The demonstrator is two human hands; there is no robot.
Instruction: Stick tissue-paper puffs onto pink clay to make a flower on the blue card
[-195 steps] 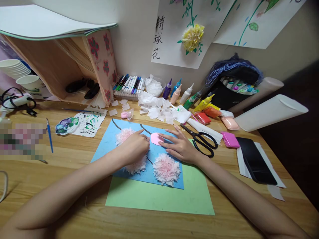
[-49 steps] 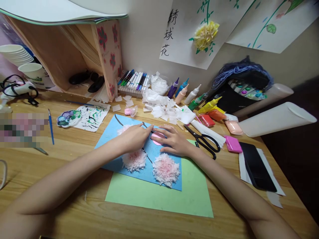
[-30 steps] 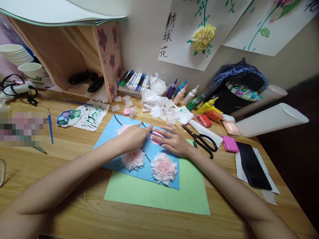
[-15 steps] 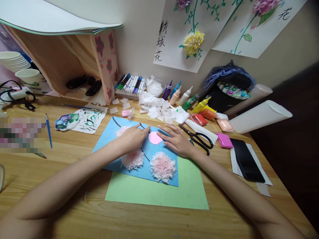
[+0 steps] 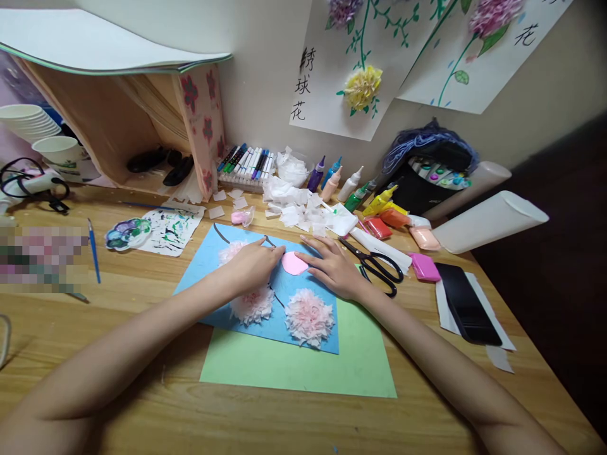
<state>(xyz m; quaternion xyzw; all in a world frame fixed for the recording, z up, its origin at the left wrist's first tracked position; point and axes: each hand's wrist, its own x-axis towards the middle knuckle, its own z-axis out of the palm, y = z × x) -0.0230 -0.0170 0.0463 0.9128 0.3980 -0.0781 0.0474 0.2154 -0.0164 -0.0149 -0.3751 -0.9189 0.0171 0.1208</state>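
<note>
A flat pink clay disc (image 5: pixel 294 263) lies on a sheet of blue paper (image 5: pixel 310 357). Its left edge meets the bent fingertips of my left hand (image 5: pixel 256 265); the hand is palm down and grips nothing visible. From the right, my right hand (image 5: pixel 336 265) reaches over with fingers spread, index fingertip on the disc's edge. Fluffy pink paper flowers sit around: one whole flower (image 5: pixel 309 318) at the lower right, another (image 5: pixel 252 306) under my left wrist, and a third (image 5: pixel 232 253) partly hidden behind my left hand. Dark painted branches (image 5: pixel 221 233) run between them.
Green paper (image 5: pixel 298 376) lies beneath the blue sheet. Black scissors (image 5: pixel 374 262) rest right of my right hand, near a pink clay packet (image 5: pixel 424 267) and a phone (image 5: pixel 467 303). Behind are white tissue scraps (image 5: pixel 296 205), paint bottles (image 5: pixel 351 184) and markers (image 5: pixel 246 163). A paintbrush (image 5: pixel 93 253) lies left.
My left fingertips have drawn down and curled more at the disc's left edge. My right index finger has shifted slightly along its right side. The camera view has tilted a little.
</note>
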